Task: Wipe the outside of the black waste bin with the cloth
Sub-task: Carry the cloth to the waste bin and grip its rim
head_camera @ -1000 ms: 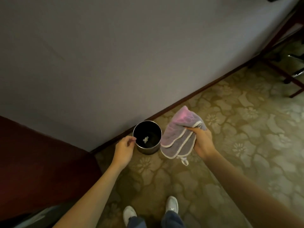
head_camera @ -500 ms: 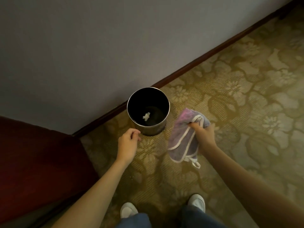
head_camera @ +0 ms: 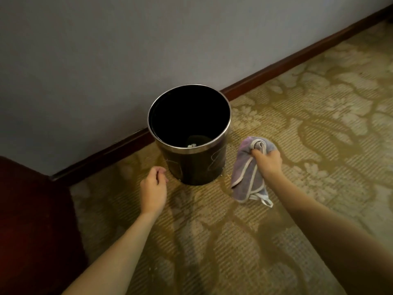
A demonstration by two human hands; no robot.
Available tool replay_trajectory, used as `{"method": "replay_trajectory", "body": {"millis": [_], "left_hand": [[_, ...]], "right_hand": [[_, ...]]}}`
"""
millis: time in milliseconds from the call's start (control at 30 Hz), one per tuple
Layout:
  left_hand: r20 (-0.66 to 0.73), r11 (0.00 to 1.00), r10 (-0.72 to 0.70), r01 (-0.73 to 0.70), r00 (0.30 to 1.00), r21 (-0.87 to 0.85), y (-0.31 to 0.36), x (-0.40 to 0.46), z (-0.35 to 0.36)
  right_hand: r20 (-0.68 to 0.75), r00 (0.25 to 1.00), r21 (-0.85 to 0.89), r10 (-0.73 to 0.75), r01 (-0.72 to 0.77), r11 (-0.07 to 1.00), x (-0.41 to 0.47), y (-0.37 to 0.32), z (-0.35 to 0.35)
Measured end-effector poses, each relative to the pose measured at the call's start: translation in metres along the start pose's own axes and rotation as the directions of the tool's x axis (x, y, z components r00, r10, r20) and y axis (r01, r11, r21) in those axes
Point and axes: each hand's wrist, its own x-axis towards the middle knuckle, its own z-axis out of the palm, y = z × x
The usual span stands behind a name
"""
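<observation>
The black waste bin (head_camera: 195, 167) with a silver rim stands upright on the carpet close to the wall; a scrap of white paper lies at its bottom. My right hand (head_camera: 268, 161) grips a folded purple cloth (head_camera: 246, 179) with white edging, just right of the bin and apart from it. My left hand (head_camera: 153, 188) hovers low at the bin's left side with loosely curled fingers, holding nothing and a small gap away from the bin wall.
A grey wall (head_camera: 127, 50) with a dark wooden skirting board (head_camera: 276, 67) runs behind the bin. A dark red piece of furniture (head_camera: 32, 220) fills the left edge. Patterned beige carpet (head_camera: 319, 124) spreads to the right and front.
The view has dropped much closer to the bin, which now looks far larger. Both hands have lowered beside it, the right one carrying the cloth down to the bin's right side.
</observation>
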Motion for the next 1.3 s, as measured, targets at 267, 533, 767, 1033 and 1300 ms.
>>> {"method": "replay_trajectory", "body": {"millis": [267, 533, 767, 1033, 1300], "left_hand": [[-0.262, 0.945, 0.325, -0.321, 0.909, 0.061, 0.049, 0.031, -0.032], [0.328, 0.364, 0.787, -0.822, 0.523, 0.437, 0.097, 0.029, -0.024], [0.393, 0.479, 0.675, -0.776, 0.624, 0.411, 0.081, 0.033, -0.017], [0.361, 0.590, 0.615, -0.713, 0.701, 0.379, 0.096, 0.030, -0.016], [0.383, 0.627, 0.516, -0.642, 0.766, 0.441, 0.137, 0.023, -0.011]], "right_hand": [[-0.087, 0.996, 0.024, -0.035, 0.037, 0.999, 0.012, -0.035, -0.013], [-0.075, 0.988, 0.034, -0.137, 0.140, 0.990, -0.002, -0.033, -0.028], [-0.031, 0.971, 0.161, -0.239, 0.241, 0.957, -0.013, -0.044, -0.034], [-0.039, 0.976, 0.116, -0.215, 0.219, 0.969, -0.020, -0.043, -0.040], [-0.014, 0.979, 0.106, -0.201, 0.202, 0.974, -0.022, -0.045, -0.047]]}}
